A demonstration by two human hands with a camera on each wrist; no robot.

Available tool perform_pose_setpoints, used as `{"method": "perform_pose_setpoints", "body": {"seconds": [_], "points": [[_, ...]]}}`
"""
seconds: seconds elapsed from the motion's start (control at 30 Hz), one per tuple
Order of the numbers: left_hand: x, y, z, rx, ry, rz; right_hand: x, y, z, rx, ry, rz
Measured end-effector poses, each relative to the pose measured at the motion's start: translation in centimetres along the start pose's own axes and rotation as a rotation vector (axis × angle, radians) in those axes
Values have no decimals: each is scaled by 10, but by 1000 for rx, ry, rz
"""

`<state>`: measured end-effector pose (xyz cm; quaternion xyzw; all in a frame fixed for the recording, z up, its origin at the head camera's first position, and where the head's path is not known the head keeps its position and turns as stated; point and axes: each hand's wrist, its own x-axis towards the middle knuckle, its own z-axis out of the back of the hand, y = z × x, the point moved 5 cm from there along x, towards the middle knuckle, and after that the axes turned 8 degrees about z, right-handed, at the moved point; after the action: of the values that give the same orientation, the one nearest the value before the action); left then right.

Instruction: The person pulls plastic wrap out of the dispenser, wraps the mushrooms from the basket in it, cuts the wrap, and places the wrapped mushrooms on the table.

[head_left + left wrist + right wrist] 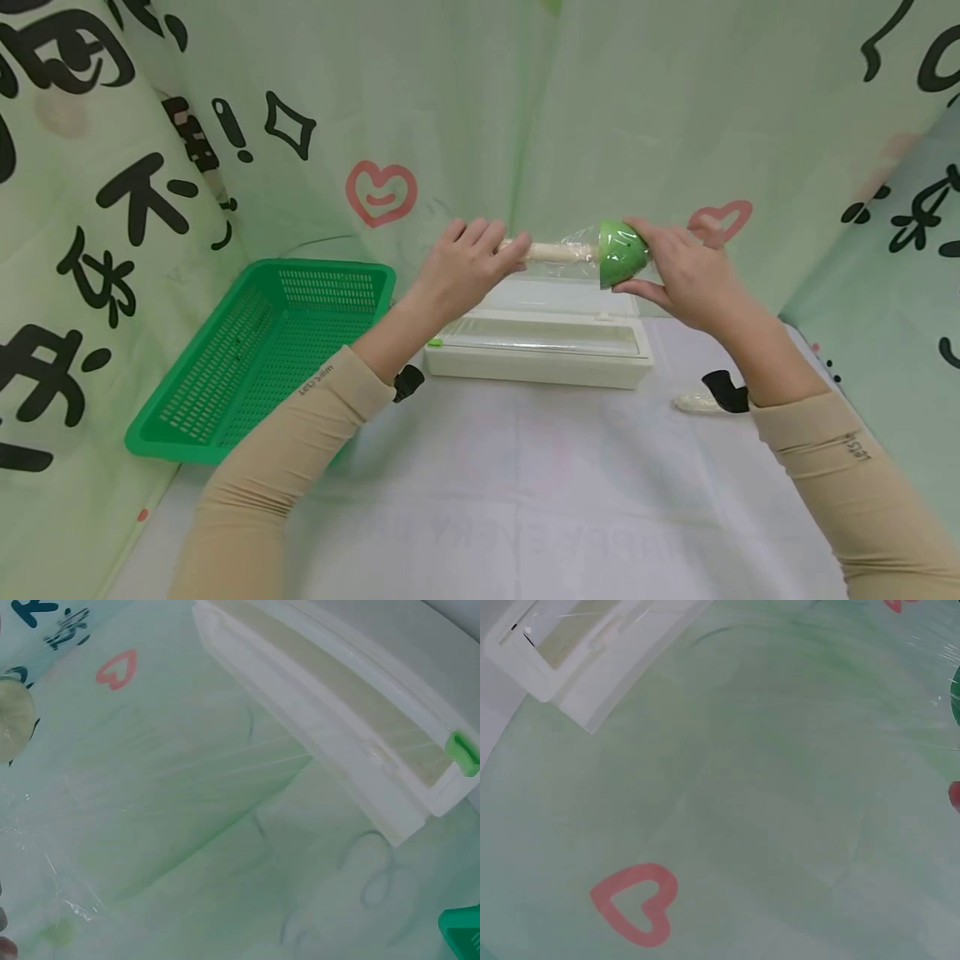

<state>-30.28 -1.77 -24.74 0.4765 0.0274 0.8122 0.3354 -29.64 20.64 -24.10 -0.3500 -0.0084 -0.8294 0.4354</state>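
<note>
In the head view, my left hand (467, 271) grips the cream stick of a mushroom-shaped thing with a green domed head (621, 255). The right hand (688, 279) pinches that head between thumb and fingers. Clear plastic film (576, 248) is around the stick next to the head. Both hands are raised above a white cling film dispenser (536, 367), whose lid (562, 296) stands up at the back. The left wrist view shows the dispenser's green slider (463, 754) and, at its left edge, a pale round end (15, 720). Only a sliver of green (956, 694) enters the right wrist view.
A green plastic basket (258, 267) stands at the left, behind my left forearm. On the white-covered table (525, 492), a pale wrapped thing (696, 404) lies at the right, partly hidden by the wrist strap. Printed pale green curtains (465, 108) enclose the table's back and sides.
</note>
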Motion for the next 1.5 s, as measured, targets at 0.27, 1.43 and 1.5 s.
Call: {"method": "perform_pose_setpoints", "body": {"seconds": [0.27,1.43,1.5], "points": [[6,3,9,-7,-33,-1,7,0,10,4,24,-5],[19,9,30,40,-116,-12,16,0,32,81,144,-102],[17,7,32,43,-119,-20,15,3,34,90,186,-127]]}}
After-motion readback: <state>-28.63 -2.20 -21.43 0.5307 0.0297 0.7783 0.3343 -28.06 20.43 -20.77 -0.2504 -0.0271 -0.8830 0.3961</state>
